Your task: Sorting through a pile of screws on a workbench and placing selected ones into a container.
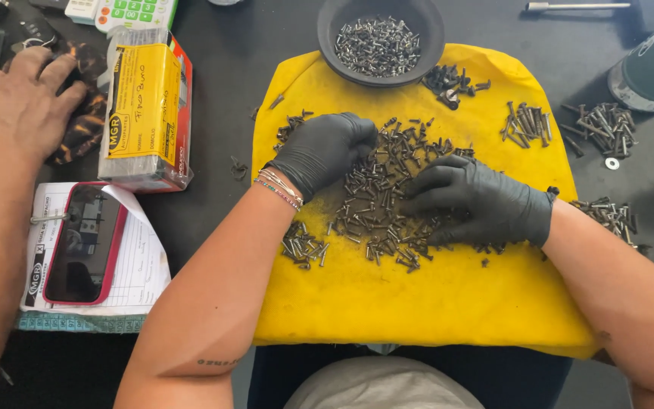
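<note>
Two gloved hands work a heap of small dark screws [387, 198] on a yellow cloth [418, 303].

At far left a co-worker's bare hand [20, 102] lies cut off by the frame. The left hand [323, 151] curls loosely, contents hidden; the right hand [482, 203] lies spread flat on the heap. The black table [221, 113] runs beyond.

Black table [221, 113]; yellow cloth [418, 303]; boxes [149, 106]

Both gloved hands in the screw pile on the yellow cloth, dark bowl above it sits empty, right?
Not empty: the head view shows the bowl holding shiny screws. Both gloved hands, left hand and right hand, are in the pile on the yellow cloth.
</note>
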